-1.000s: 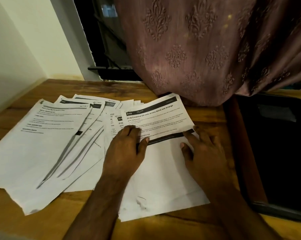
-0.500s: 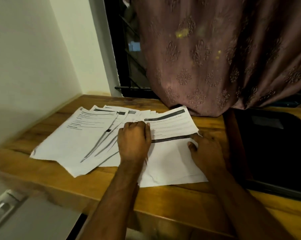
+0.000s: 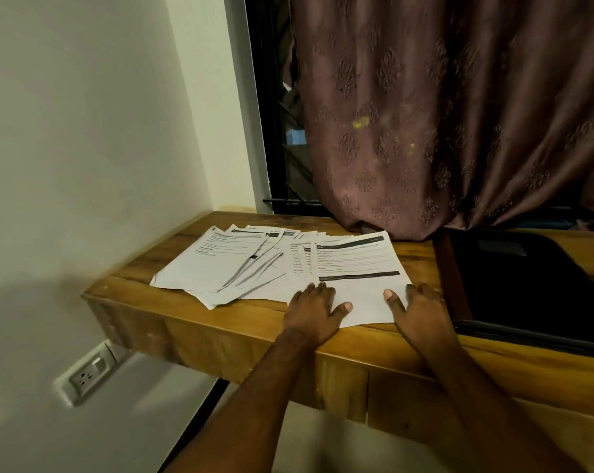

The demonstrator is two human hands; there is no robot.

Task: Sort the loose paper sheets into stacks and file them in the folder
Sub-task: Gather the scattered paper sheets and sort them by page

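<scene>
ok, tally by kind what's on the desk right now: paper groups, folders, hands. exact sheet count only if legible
Paper groups: 2, a fanned spread and a right-hand stack; sheets overlap too much to count
Black folder: 1
Hands on the desk: 2, left hand and right hand, both flat by the stack
Total: 5

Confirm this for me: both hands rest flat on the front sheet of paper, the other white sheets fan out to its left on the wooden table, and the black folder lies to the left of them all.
One thing is wrong. In the head view the flat black folder lies at the right of the wooden table, beyond the right hand, not left of the papers. The rest holds: the left hand and right hand rest flat on the front white printed sheet, with the fanned white sheets to its left.
</scene>
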